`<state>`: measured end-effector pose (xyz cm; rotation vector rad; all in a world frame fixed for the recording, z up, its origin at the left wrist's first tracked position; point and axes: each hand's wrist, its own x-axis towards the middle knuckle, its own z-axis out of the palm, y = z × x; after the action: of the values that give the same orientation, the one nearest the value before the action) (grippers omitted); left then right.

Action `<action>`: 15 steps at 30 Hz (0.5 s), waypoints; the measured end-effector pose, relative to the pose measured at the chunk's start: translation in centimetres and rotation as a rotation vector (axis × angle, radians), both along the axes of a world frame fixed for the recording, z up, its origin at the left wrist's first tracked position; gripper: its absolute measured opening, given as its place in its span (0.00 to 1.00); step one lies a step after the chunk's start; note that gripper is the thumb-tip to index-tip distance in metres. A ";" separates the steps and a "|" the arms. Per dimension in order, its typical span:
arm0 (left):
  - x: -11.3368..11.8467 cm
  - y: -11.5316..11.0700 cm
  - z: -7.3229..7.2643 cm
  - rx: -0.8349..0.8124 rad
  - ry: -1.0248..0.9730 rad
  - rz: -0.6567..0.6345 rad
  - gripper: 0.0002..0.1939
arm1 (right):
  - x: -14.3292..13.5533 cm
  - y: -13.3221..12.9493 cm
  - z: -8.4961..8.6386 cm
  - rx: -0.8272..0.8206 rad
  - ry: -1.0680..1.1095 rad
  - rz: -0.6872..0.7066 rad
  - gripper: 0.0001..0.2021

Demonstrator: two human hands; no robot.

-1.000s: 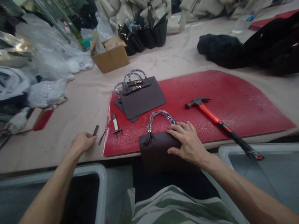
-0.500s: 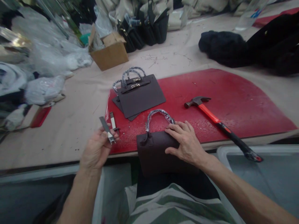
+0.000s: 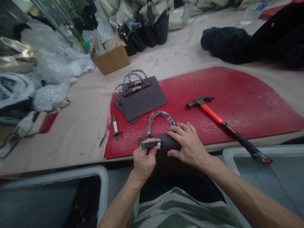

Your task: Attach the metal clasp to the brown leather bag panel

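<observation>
A: What are the left fingers point(image 3: 145, 151) doing?

B: They are curled around a short dark tool point(image 3: 150, 145) with a pale tip that points right, toward the other hand. The left hand point(image 3: 143, 160) holds it level, just above the top of the small brown handbag point(image 3: 158, 148).

A: And the right hand point(image 3: 188, 146)?

B: Its fingers are spread flat and rest on the top of the handbag, pressing it against the near edge of the table point(image 3: 80, 126). The bag stands upright there, half over the edge, with its plastic-wrapped handle point(image 3: 161, 116) rising behind the fingers.

A: How should this go to go well?

B: I would say keep the right palm firm so the bag cannot tip, and bring the pale tip in slowly, away from the right fingertips. A slip could mark the brown surface.

A: What lies around?

B: The bag's far side meets a red mat point(image 3: 237, 98). On it lie a stack of flat brown bag panels point(image 3: 142, 99), a hammer point(image 3: 222, 123) with an orange handle, well to the right, and a small metal punch point(image 3: 116, 126) to the left. A cardboard box point(image 3: 111, 57) sits farther back.
</observation>
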<state>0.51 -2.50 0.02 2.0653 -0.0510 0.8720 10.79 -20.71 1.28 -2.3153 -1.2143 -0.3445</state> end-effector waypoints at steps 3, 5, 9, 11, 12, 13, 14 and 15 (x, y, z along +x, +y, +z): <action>0.1 0.1 -0.5 0.055 -0.032 0.025 0.07 | 0.0 0.0 0.0 0.007 0.002 -0.001 0.36; 0.1 0.1 -0.6 0.070 -0.044 0.031 0.07 | 0.0 0.0 0.0 0.011 0.001 0.000 0.36; 0.0 0.0 -0.5 0.117 -0.048 0.031 0.06 | 0.0 0.1 0.0 0.015 0.000 0.002 0.36; 0.1 0.0 -0.5 0.143 -0.054 0.041 0.06 | 0.1 0.0 0.0 0.016 -0.001 0.004 0.36; 0.1 -0.1 -0.5 0.156 -0.060 0.050 0.06 | 0.1 0.0 0.0 0.017 0.000 0.006 0.36; 0.2 -0.2 -0.4 0.170 -0.068 0.058 0.06 | 0.1 0.0 0.0 0.018 0.000 0.008 0.36; 0.2 -0.3 -0.4 0.183 -0.080 0.065 0.05 | 0.1 0.0 -0.1 0.020 0.000 0.010 0.37; 0.3 -0.5 -0.4 0.198 -0.095 0.068 0.05 | 0.1 0.0 -0.1 0.023 0.000 0.010 0.37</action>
<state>0.83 -2.95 -0.38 2.2190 -0.1231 1.0425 10.94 -20.76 1.18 -2.2885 -1.2151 -0.3532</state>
